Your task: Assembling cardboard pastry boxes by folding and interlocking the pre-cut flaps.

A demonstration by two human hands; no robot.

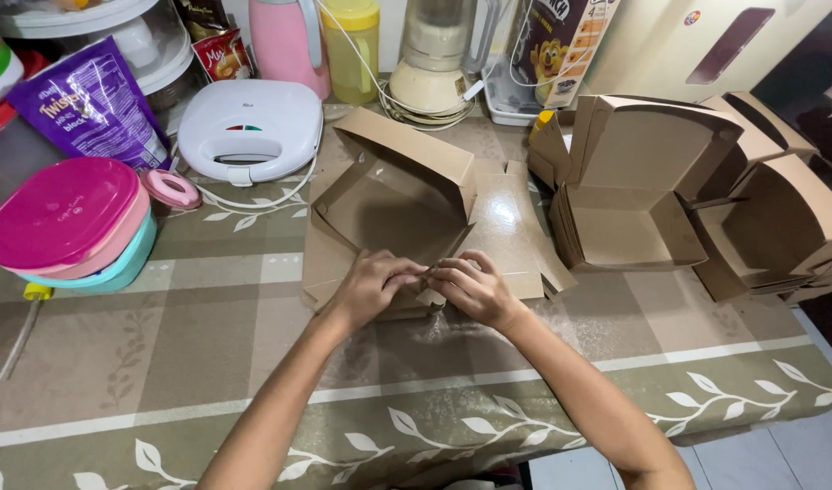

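A half-folded brown cardboard box (393, 204) lies near the middle of the table (162, 363), its lid standing open toward the far side. The left hand (372, 286) and the right hand (473, 289) meet at its near edge, fingers pinched together on a cardboard flap (429, 272). Flat cardboard blanks (516, 227) lie beneath. To the right sit folded boxes (634, 181); to the left, stacked pink and teal containers (66, 222) and a white sandwich maker (250, 127)
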